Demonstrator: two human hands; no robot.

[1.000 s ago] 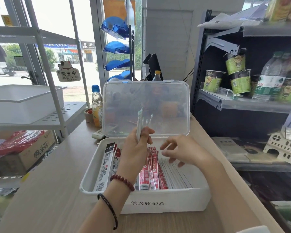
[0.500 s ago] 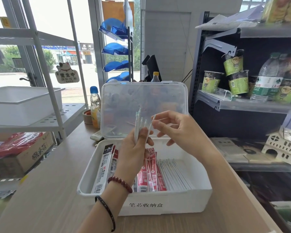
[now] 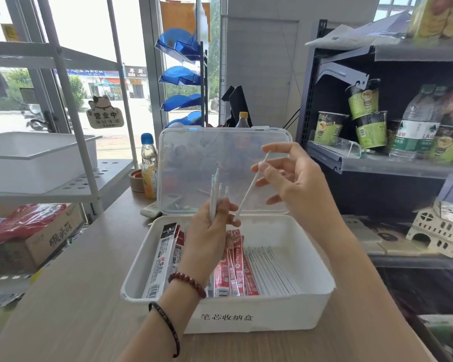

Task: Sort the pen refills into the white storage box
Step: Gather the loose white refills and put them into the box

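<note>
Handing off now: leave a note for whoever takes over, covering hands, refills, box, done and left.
Left hand grips a bundle of refills upright over the box. Right hand pinches a single refill, apart from the bundle. Lid open.
Done: a row of loose refills lies in the box's right side, beside red packs.
Left: lay the single refill in the row, then likely the bundle.

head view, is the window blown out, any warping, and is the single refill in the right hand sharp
Head view: the window is blown out to near white; head view edges: wide-angle distortion tilts the dark shelf upright; head view centre: the single refill pinched by the right hand reads sharp enough.
</note>
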